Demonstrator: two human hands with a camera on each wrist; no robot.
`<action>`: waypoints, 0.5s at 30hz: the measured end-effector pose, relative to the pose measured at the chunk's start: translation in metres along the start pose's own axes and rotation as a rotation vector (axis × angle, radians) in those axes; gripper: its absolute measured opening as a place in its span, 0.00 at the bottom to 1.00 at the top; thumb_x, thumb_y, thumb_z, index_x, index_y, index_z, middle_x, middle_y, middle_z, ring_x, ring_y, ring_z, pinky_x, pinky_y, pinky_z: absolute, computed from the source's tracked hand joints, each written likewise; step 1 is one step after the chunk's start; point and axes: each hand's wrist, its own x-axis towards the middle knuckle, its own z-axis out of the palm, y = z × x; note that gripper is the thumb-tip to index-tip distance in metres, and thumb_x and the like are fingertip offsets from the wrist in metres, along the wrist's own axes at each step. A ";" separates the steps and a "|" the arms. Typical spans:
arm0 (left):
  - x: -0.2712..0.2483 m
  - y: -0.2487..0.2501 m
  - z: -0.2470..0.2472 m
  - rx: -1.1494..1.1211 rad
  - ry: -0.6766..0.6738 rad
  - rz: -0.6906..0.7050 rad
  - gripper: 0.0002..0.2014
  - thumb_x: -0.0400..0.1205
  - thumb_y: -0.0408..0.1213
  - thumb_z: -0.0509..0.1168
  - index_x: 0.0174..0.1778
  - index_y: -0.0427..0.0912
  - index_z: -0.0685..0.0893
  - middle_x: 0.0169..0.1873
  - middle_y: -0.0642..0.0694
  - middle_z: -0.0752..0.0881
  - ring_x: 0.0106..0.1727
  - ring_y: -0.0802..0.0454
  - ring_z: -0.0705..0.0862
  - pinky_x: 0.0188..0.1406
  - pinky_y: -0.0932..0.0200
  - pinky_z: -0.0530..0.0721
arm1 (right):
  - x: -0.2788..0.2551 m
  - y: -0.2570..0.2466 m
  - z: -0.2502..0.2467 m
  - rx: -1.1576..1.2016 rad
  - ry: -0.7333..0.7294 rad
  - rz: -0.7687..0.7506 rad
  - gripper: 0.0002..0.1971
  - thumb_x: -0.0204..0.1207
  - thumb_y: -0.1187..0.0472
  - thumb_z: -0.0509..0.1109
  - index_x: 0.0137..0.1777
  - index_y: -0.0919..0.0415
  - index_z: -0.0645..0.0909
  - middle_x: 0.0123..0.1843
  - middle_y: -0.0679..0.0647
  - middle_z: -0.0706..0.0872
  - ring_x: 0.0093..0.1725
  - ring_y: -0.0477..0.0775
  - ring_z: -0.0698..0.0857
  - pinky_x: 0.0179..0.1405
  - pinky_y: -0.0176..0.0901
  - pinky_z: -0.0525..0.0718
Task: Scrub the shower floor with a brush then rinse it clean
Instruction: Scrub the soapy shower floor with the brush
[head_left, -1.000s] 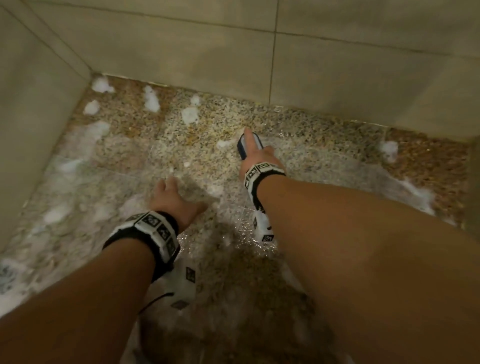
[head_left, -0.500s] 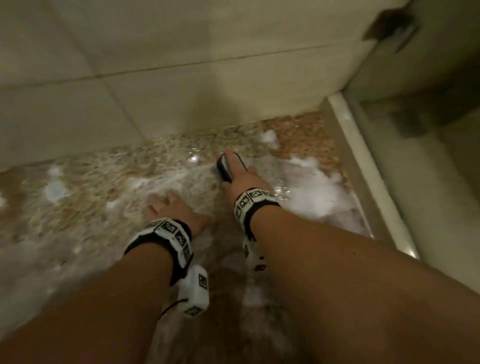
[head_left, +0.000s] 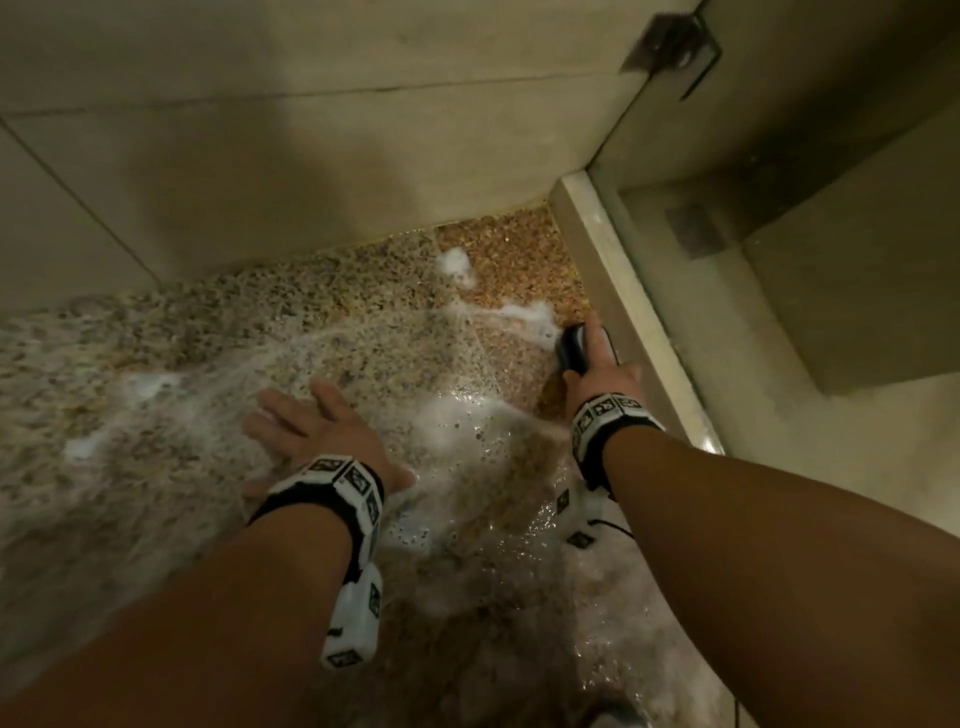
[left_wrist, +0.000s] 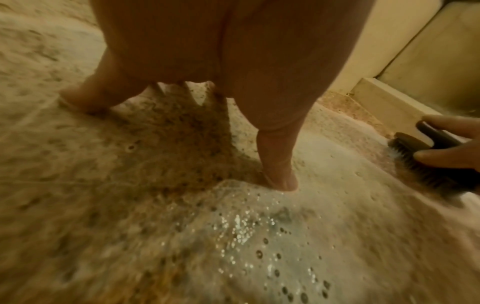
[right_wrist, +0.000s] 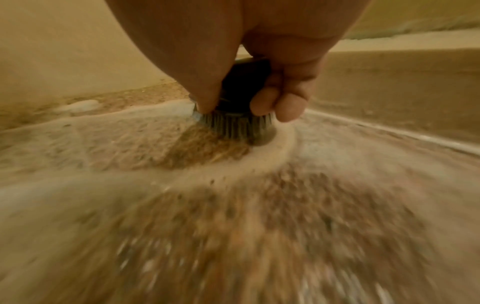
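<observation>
While the left hand (head_left: 317, 431) presses spread on the floor (head_left: 156, 364), only the right wrist view shows the right hand's (right_wrist: 259, 67) fingers curled round the brush (right_wrist: 241, 115).

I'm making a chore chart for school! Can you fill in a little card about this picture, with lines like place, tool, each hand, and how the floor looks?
Place: shower corner, beige tiled wall and raised curb
Tool: dark scrub brush, bristles down on the floor
Right hand: right hand grips the brush beside the curb
Left hand: left hand spread flat on the wet floor, fingers straight
Floor: speckled pebble floor, wet, with white soap foam in patches
Rinsed yet: no, foam is on the floor
</observation>
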 end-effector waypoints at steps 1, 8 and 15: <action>0.000 0.001 0.000 -0.017 -0.009 0.002 0.78 0.65 0.67 0.80 0.83 0.43 0.20 0.78 0.25 0.20 0.82 0.19 0.28 0.79 0.20 0.59 | 0.006 -0.002 -0.003 -0.043 0.014 -0.005 0.50 0.90 0.60 0.60 0.71 0.18 0.18 0.89 0.68 0.53 0.75 0.75 0.77 0.61 0.71 0.86; 0.001 0.001 -0.001 -0.065 -0.042 -0.012 0.79 0.64 0.63 0.82 0.80 0.42 0.17 0.74 0.25 0.16 0.80 0.18 0.24 0.74 0.13 0.58 | 0.029 -0.018 -0.016 -0.058 0.119 -0.074 0.41 0.90 0.52 0.59 0.85 0.27 0.31 0.84 0.73 0.64 0.73 0.76 0.78 0.62 0.67 0.84; 0.001 0.007 -0.002 -0.044 -0.009 -0.040 0.82 0.60 0.65 0.84 0.81 0.40 0.18 0.76 0.23 0.19 0.80 0.17 0.27 0.74 0.13 0.60 | -0.004 -0.057 -0.008 0.115 -0.026 -0.338 0.36 0.88 0.47 0.62 0.81 0.16 0.41 0.88 0.62 0.61 0.71 0.71 0.80 0.54 0.53 0.86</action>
